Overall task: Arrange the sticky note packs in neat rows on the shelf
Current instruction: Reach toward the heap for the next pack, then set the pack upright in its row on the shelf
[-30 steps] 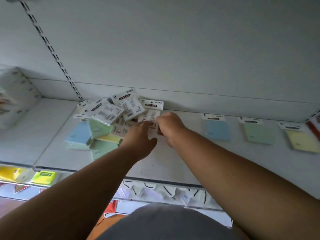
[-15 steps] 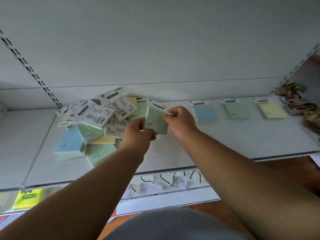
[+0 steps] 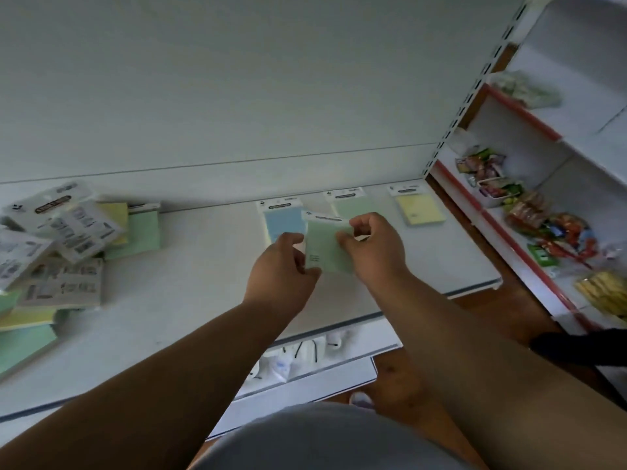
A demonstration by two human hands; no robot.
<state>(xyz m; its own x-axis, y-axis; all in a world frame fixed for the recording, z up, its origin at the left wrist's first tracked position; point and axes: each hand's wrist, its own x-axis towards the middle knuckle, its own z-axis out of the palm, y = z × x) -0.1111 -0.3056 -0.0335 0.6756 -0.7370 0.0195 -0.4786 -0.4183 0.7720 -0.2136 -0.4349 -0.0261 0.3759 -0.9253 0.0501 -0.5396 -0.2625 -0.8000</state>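
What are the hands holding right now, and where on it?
A green sticky note pack, held by both: the left hand pinches its lower left edge, the right hand its right side.

The loose pile of packs point(image 3: 64, 245) at the left runs off the picture's left edge, and the print on its white cards is too blurred to read. The green pack point(image 3: 327, 247) held over the shelf hides the right side of the blue pack point(image 3: 283, 220) and the near part of the far green pack point(image 3: 353, 203). Small print on the held pack cannot be read. The snack packets point(image 3: 543, 222) at the right are smeared, and the yellow ones are cut by the right edge.
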